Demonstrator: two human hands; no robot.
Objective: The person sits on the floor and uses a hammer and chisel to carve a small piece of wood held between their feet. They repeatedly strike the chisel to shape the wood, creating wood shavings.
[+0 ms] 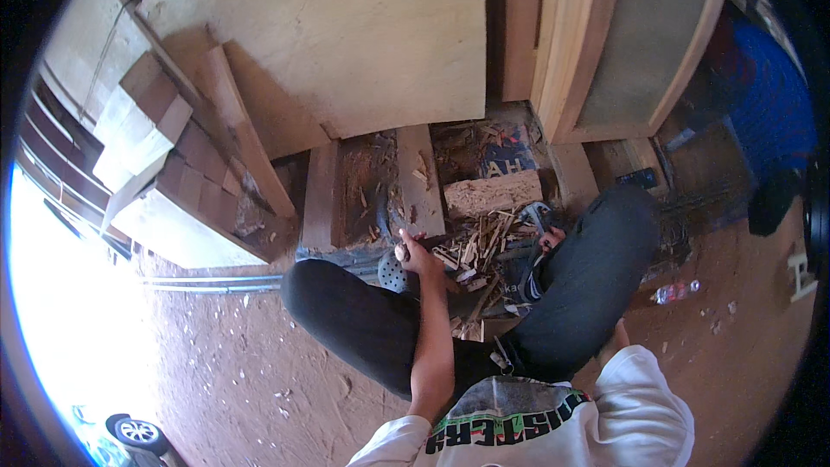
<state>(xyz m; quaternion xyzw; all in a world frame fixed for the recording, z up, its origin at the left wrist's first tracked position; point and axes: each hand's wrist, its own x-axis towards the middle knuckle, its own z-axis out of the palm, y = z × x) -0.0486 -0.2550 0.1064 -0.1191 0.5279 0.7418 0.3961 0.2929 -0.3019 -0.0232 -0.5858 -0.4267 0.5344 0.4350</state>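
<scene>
I sit with my knees spread around a heap of split wood chips (pixel 484 246). My left hand (pixel 420 257) is closed near my left knee on a short tool with a round pale end (pixel 400 252); its dark part points toward the chips, and its kind is unclear. Beside my right knee, my right hand (pixel 551 240) is closed on a hammer (pixel 535 211) with a grey metal head, raised just above the chips' right side. A thick block of wood (pixel 493 194) with a rough, chipped face lies just beyond the heap.
Boards (pixel 419 177) lie flat beyond my knees. A large plywood sheet (pixel 346 35) and a framed wooden door (pixel 596 52) stand at the far side. Cut timber and boxes (pixel 173 164) crowd the left. A plastic bottle (pixel 676 291) lies right; metal pipes (pixel 216 284) run left.
</scene>
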